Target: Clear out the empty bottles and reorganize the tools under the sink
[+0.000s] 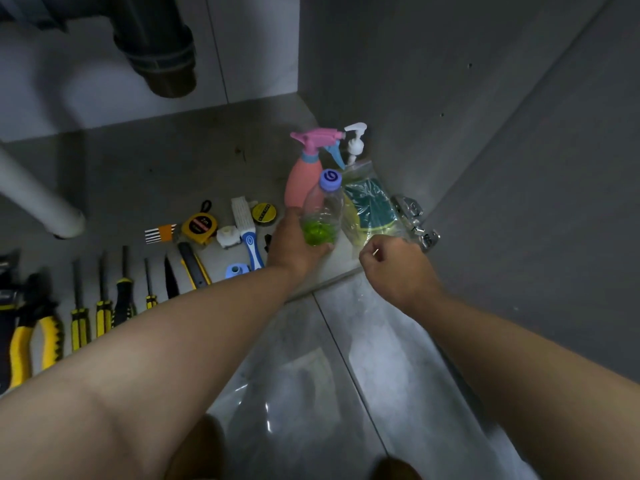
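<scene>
**Exposure:** dim, with a cool grey-blue cast throughout.

**Light source:** seems to enter from the open front. The brightest area is the glossy floor tile point(346, 393) at 6 o'clock, which carries small white glare streaks.

**Shadows:** the drain pipe point(162, 57) at 11 o'clock throws a broad, soft shadow on the back wall point(104, 98). The tools point(78, 323) at 8 o'clock sit in murk (their yellow grips still read).

**Sheen:** faint highlights show on the bottle point(323, 209) at centre and on the plastic bag point(374, 216) just toward 2 o'clock.

**Distortion:** wide-angle. The forearms point(173, 341) swell toward 7 and 5 o'clock, and the wall lines lean at 2 o'clock.

**Focus:** soft overall, and the drain pipe is the most blurred.
</scene>
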